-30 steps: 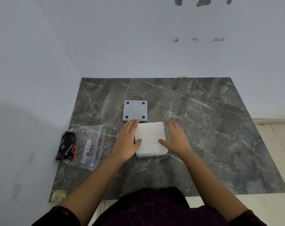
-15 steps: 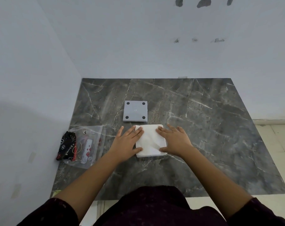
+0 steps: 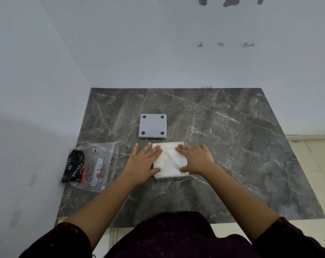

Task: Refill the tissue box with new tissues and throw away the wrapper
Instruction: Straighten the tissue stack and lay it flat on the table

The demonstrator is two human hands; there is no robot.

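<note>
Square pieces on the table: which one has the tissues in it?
The white box nearest the person, under both flat hands, left hand and right hand. The grey panel behind it shows only four dark feet.

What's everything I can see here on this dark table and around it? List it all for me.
tissue stack: one, white, in the shallow white box near the table's middle, under both hands
tissue box: one, white, only its rim shows around the tissues
grey square panel: one, four dark round pads at its corners, lying flat just beyond the box
clear plastic wrapper: one, red and white print, at the table's left edge
black pouch: one, black with gold lettering, beside the wrapper by the wall
marble table: one, dark grey with white veins
wall: pale, with chipped spots
left hand: flat, fingers on the tissues' left side
right hand: flat, pressing the tissues' right side
</note>
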